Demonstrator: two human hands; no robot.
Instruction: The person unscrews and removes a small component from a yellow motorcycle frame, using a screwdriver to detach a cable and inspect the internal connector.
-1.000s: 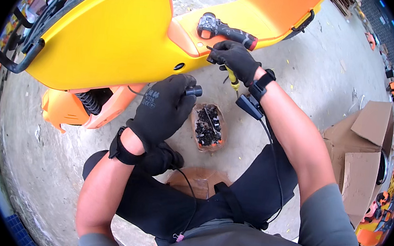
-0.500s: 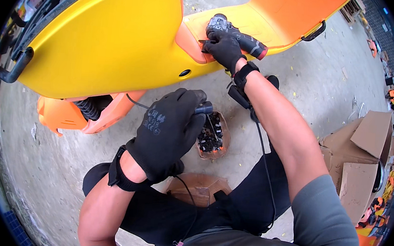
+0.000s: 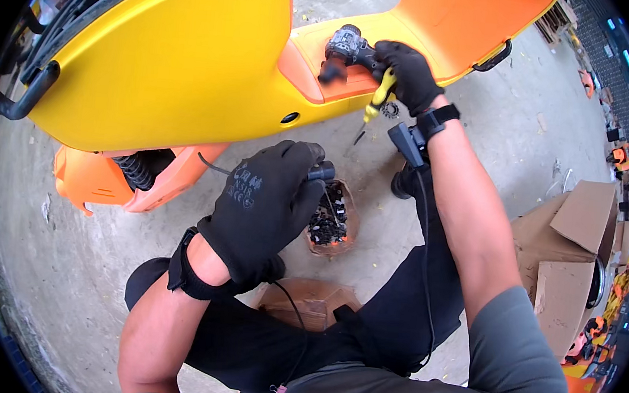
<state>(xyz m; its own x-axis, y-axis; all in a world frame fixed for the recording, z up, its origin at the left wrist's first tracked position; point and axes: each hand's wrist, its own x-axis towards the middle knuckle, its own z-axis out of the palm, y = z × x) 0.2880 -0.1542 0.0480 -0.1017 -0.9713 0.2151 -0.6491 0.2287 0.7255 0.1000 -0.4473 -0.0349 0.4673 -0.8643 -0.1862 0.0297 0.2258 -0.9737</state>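
Note:
My left hand point(image 3: 258, 203), in a black glove, is closed around a short black cylindrical part point(image 3: 322, 171). A thin dark cable point(image 3: 212, 165) shows on the far side of that hand. In my gloved right hand point(image 3: 411, 74) is a screwdriver point(image 3: 382, 90) with a yellow handle, its tip pointing down. Beside that hand's fingers a compact grey and black power drill point(image 3: 348, 48) lies on the orange footboard of a yellow and orange vehicle body point(image 3: 184, 58). The drill's lower end is blurred, and whether my fingers touch it I cannot tell.
Below my hands a bag-lined box point(image 3: 340, 247) of small black parts stands on the concrete floor. Another cardboard box point(image 3: 297, 303) sits between my legs. An open carton point(image 3: 568, 249) is at the right. A cord point(image 3: 427, 281) runs down from my right wrist.
My right hand has shifted right, off the drill's body, and the screwdriver now shows plainly in it. The drill has turned on the footboard. My left hand has hardly moved.

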